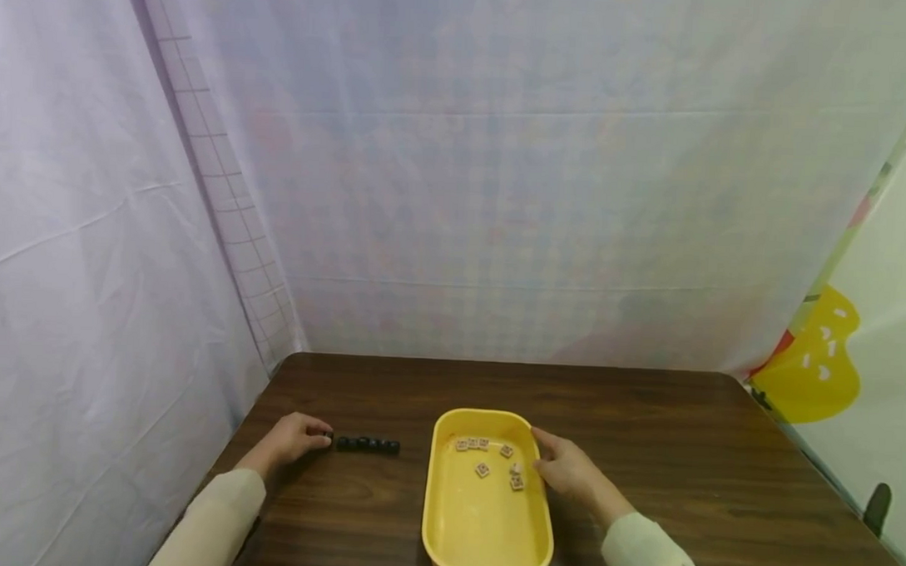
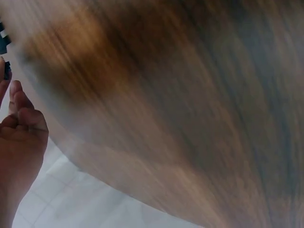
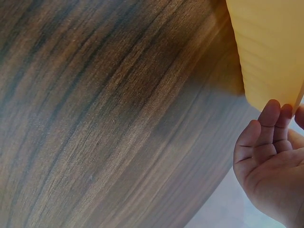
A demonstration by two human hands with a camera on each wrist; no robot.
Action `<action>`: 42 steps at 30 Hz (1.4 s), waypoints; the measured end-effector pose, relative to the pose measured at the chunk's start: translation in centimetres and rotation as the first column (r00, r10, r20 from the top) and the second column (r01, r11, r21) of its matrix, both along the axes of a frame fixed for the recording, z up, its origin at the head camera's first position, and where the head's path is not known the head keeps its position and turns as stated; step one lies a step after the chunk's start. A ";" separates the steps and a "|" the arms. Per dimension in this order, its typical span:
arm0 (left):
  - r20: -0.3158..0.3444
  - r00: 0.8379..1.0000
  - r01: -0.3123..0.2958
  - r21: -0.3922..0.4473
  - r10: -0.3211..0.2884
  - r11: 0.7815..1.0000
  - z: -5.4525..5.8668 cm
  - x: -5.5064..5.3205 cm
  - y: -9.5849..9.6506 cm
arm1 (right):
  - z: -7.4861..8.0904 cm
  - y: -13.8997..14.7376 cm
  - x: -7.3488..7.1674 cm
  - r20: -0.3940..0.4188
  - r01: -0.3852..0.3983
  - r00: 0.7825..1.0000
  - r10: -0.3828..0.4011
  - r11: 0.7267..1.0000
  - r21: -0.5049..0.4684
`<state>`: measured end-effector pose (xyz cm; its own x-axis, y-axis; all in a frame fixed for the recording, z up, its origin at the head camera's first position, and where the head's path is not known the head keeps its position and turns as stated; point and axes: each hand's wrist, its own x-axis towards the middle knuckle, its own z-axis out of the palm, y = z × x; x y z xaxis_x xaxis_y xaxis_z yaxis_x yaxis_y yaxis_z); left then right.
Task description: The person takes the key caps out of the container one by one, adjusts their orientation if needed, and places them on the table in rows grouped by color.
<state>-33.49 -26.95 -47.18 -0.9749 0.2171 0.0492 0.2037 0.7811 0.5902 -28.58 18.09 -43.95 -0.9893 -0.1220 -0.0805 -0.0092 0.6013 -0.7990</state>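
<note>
In the head view, my left hand [image 1: 295, 438] pinches a small black cube [image 1: 329, 435] at the left end of a row of several black cubes [image 1: 368, 444]. The left wrist view shows that dark cube [image 2: 7, 71] at the fingertips, at the frame's left edge. My right hand [image 1: 570, 472] grips the right side wall of a yellow tray [image 1: 488, 563] near its far corner. Its fingers [image 3: 270, 114] lie against the outside of the wall in the right wrist view. Several small tan pieces with dark markings [image 1: 481, 469] lie inside the tray, mostly toward its far end.
Everything stands on a dark wood-grain table [image 1: 679, 457] with rounded far corners. White curtains [image 1: 516, 194] hang behind it and at the left. A printed sheet with a yellow shape [image 1: 809, 370] hangs at the right.
</note>
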 end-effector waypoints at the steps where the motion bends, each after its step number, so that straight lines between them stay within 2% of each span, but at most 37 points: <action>1: -0.005 1.000 0.004 -0.006 -0.004 1.000 -0.1 0.0 0.1 | 0.0 0.0 0.0 -0.004 -0.001 1.000 0.001 1.000 0.000; 10: -0.017 0.999 0.034 -0.044 -0.035 0.998 -0.6 0.4 0.2 | -0.2 0.1 0.1 -0.007 0.000 1.000 0.000 1.000 -0.010; 17: -0.019 1.000 -0.010 -0.028 0.009 1.000 -0.8 0.3 0.0 | 0.0 0.1 0.1 0.002 -0.005 1.000 0.005 1.000 0.013; 21: -0.045 0.999 0.006 -0.033 -0.007 0.999 -0.9 0.2 0.1 | 0.0 0.2 0.1 -0.001 -0.009 1.000 0.009 1.000 0.022; 25: -0.035 0.999 0.006 -0.012 -0.006 1.000 -0.9 0.1 0.3 | -0.1 0.2 0.1 0.004 -0.004 1.000 0.004 1.000 0.018; 27: -0.016 1.000 -0.013 0.007 0.013 1.000 -0.9 0.0 0.4 | -0.1 0.2 0.1 0.005 -0.002 1.000 0.002 1.000 0.018; 30: -0.029 0.998 -0.047 0.021 0.047 0.999 -0.7 0.1 0.7 | -0.1 0.3 0.1 -0.014 -0.013 1.000 0.014 1.000 0.029; 36: -0.110 0.988 -0.096 0.079 0.104 0.992 0.1 0.0 2.7 | 0.0 0.4 0.2 -0.032 -0.027 0.999 0.028 0.999 0.029; 42: -0.171 0.977 -0.091 0.190 0.124 0.978 1.2 0.1 6.7 | -0.1 0.3 0.2 -0.029 -0.023 0.999 0.023 1.000 0.013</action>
